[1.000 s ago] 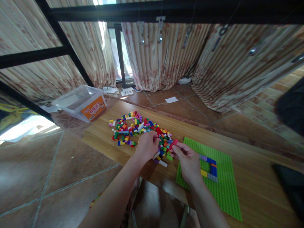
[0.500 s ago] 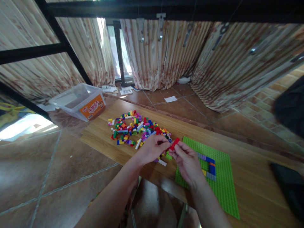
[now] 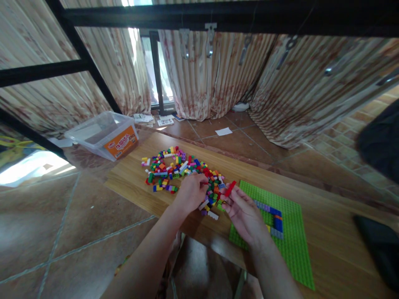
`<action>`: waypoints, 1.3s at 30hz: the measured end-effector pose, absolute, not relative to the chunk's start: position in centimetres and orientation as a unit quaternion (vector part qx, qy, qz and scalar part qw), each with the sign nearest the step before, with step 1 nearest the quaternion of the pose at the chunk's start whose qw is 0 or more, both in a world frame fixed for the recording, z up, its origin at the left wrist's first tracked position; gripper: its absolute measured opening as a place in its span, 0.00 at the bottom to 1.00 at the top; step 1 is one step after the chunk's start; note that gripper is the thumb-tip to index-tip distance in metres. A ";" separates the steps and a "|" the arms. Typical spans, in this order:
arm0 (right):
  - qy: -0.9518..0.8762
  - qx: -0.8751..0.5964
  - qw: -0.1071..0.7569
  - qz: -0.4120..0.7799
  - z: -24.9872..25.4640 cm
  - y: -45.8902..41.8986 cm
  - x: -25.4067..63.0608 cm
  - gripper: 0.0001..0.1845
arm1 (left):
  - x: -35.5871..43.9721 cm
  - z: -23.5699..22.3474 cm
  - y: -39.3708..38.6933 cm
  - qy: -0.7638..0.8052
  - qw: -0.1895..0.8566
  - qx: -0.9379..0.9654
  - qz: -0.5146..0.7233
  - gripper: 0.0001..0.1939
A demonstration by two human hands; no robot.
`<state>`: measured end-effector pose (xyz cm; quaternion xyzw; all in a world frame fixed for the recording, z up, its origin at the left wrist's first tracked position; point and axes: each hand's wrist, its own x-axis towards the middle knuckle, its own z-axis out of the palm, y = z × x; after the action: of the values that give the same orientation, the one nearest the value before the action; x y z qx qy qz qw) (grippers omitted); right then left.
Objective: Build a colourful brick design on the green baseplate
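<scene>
A long red toy brick [image 3: 230, 188] is pinched between the thumb and fingers of my right hand [image 3: 245, 214], held over the left edge of the green baseplate [image 3: 294, 245]. My left hand [image 3: 191, 192] is at the pile of loose toy bricks [image 3: 168, 170], its fingers curled down among the pieces; whatever is at their tips is hidden. On the baseplate, blue, grey, orange and yellow bricks form an outline [image 3: 278, 223], partly covered by my right hand. A white brick [image 3: 213, 215] lies by the table's near edge.
The wooden table [image 3: 137, 178] runs from left to right. A clear plastic bin [image 3: 102, 135] with an orange label stands beyond its left end. At the right lies a dark flat object [image 3: 375, 245]. Papers [image 3: 165, 120] are on the tiled floor near the curtains.
My left hand has moved left, away from the red brick, and down to the pile. My right hand keeps the red brick in nearly the same place.
</scene>
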<state>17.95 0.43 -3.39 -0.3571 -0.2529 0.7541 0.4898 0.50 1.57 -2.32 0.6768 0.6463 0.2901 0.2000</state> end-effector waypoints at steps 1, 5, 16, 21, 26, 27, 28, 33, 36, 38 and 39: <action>-0.257 -0.362 0.488 0.751 -3.4 0.4 17.9 0.10 | 0.4 -2.3 1.6 0.646 0.197 0.679 0.289 0.07; -0.285 -0.377 0.483 0.737 -3.5 0.4 17.6 0.13 | 0.3 -2.2 1.8 0.644 0.190 0.677 0.300 0.06; -0.406 -0.401 0.460 0.680 -3.1 0.2 18.7 0.17 | 2.1 -1.6 1.7 0.585 0.209 0.699 0.354 0.07; -0.556 -0.532 0.457 0.446 -3.0 0.8 24.5 0.21 | 4.2 -2.0 1.2 0.549 0.233 0.721 0.352 0.07; -0.634 -0.640 0.375 0.220 -3.4 0.2 30.9 0.17 | 6.6 -2.6 0.7 0.516 0.239 0.759 0.318 0.08; -0.653 -0.634 0.361 0.203 -3.5 0.0 31.7 0.16 | 7.1 -2.6 0.6 0.511 0.238 0.765 0.311 0.08; -0.672 -0.624 0.351 0.191 -3.7 -0.2 32.2 0.16 | 7.5 -2.6 0.6 0.507 0.238 0.770 0.304 0.09; -0.731 -0.588 0.310 0.156 -4.4 -0.3 32.5 0.14 | 9.6 -2.9 0.7 0.502 0.239 0.783 0.278 0.08; -0.746 -0.585 0.279 0.152 -4.8 0.0 32.2 0.13 | 10.6 -3.3 0.9 0.507 0.239 0.784 0.267 0.09; -0.753 -0.585 0.264 0.148 -5.0 0.3 32.0 0.12 | 11.0 -3.5 0.9 0.509 0.241 0.786 0.256 0.10; -0.753 -0.588 0.259 0.145 -5.0 0.4 32.0 0.12 | 11.2 -3.6 0.9 0.509 0.242 0.787 0.250 0.11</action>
<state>31.97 0.37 -5.04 -0.5879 -0.7526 0.1445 0.2591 11.22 0.94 -3.56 0.7872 0.5090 0.2503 0.2420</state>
